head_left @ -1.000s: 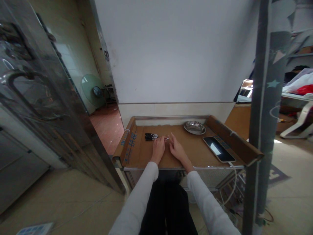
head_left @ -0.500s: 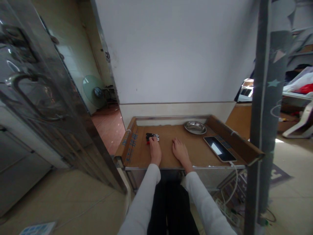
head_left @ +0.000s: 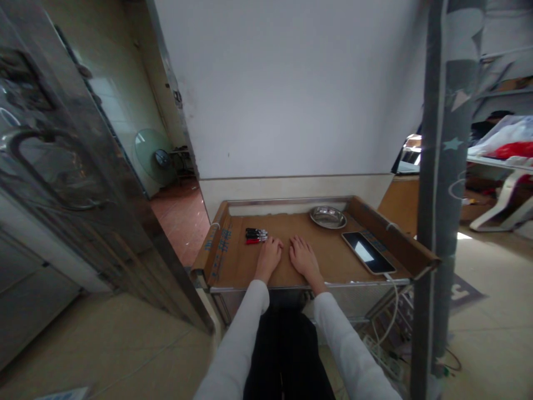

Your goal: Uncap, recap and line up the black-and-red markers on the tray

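My left hand [head_left: 270, 258] lies on the cardboard with its fingers loosely stretched out and nothing visible in it. Just beyond its fingertips is a neat row of small black and red sticks with silvery ends [head_left: 255, 236]; their exact kind is too small to tell. My right hand [head_left: 303, 256] rests flat beside the left, fingers forward, holding nothing. A narrow gap of cardboard separates the two hands.
The cardboard-lined stand [head_left: 287, 222] has raised sides. A round shiny metal dish [head_left: 328, 218] sits at its back right. In front of that lies a phone [head_left: 368, 253] with a white cable [head_left: 395, 305]. A metal door [head_left: 125, 183] stands at left, a grey post [head_left: 443, 183] at right.
My left hand has left the row of black and red sticks and moved right and slightly back, toward my right hand. The sticks stay in place. My right hand has barely moved.
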### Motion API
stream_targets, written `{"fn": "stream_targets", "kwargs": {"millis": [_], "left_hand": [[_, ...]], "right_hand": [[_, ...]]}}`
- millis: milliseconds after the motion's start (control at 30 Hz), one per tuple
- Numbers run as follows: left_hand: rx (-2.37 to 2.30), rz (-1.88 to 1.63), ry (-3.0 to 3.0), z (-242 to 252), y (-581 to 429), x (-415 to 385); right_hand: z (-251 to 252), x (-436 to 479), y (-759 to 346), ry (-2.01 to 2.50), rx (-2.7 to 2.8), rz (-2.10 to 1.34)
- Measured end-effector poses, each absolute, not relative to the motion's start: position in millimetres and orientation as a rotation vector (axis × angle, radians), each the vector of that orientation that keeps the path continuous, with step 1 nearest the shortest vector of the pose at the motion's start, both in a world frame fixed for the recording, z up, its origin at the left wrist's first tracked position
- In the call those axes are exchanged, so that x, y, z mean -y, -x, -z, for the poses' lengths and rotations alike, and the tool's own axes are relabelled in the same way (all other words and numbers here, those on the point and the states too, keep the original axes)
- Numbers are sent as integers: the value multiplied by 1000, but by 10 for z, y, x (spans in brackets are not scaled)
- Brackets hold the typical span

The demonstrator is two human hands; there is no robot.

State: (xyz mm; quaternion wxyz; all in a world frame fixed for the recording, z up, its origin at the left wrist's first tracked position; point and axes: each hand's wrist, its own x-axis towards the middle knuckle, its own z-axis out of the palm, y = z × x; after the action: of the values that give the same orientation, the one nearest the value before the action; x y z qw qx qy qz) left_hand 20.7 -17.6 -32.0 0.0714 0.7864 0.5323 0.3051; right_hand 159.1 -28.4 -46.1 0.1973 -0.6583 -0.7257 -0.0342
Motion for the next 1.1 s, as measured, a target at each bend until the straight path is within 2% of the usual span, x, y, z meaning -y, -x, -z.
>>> {"fn": "stream_targets", "kwargs": {"millis": [200,433,567,933,1100], "left_hand": [[-1696,-927,-2412,320,-221,160],[-2383,-1083,-1997,227,-213,190],[-2558,-1042,-1813,246,-215,203],[-2607,-881,-1869,259,-166,278],[-2251,-843,-2227,317,-174,220]], "right_hand": [[454,270,-1592,1833,2021,97],[428,241,-1588,1822,1978,89],[447,186,-1594,1813,1975,98],[486,112,-1630,1750,1970,84],[488,-23,-1633,1508,1834,-154]]}}
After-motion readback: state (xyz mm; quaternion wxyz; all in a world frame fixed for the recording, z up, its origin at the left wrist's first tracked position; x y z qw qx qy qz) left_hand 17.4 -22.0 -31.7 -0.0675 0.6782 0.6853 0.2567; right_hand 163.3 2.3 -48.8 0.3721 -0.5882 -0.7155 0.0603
